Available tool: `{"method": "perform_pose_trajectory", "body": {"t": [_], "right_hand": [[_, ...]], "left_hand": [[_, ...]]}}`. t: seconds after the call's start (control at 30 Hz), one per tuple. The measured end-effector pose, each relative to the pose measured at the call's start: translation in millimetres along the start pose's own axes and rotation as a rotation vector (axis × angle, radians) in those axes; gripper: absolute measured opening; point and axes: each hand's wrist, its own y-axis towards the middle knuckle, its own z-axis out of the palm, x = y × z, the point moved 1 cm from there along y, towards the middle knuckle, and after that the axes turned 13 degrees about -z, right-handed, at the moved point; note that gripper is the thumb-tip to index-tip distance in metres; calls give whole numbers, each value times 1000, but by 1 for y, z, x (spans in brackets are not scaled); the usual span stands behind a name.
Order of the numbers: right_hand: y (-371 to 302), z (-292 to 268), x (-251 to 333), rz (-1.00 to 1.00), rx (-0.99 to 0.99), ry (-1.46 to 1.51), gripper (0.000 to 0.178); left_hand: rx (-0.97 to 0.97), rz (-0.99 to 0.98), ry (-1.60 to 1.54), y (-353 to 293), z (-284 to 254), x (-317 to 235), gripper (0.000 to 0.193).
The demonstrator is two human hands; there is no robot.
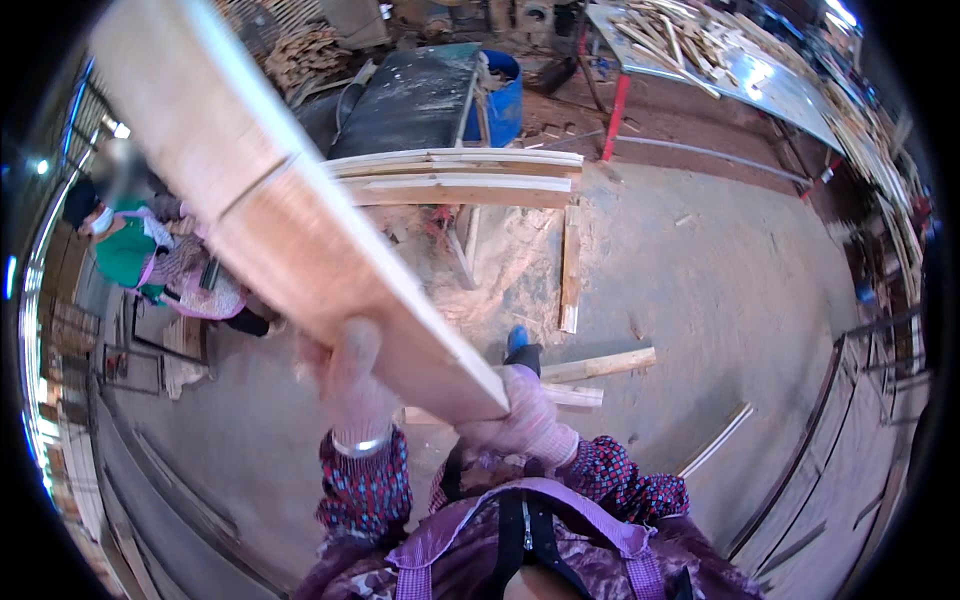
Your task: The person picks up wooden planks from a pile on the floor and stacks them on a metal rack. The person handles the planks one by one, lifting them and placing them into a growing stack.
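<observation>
A long, wide wooden board [300, 240] with a dark seam across it slants from my waist up to the far left, its far end blurred. My left hand [358, 385], in a pale glove, grips the board's left side with the thumb on its face. At the near end, my right hand [522, 420], also gloved, is wrapped round the board's corner. Both hands hold the board off the floor. Beyond it, stacked boards [480, 190] lie across a support, partly hidden behind the held one.
Loose wood pieces [600, 366] lie on the floor near my feet, and a strip [716, 440] lies to the right. A metal table [740, 75] with red legs carries scrap wood. A blue barrel [505, 100] stands beyond. At left is a person in green [125, 245].
</observation>
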Motion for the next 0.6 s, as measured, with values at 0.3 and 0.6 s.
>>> {"method": "perform_pose_trajectory", "body": {"t": [0.3,0.6], "right_hand": [[113,-130,-31,-72,-244,35,65],[237,-257,-79,-28,-94,-500,74]], "left_hand": [[170,-32,-237,123,117,33,56],[-154,10,-292,244,189,100,80]]}}
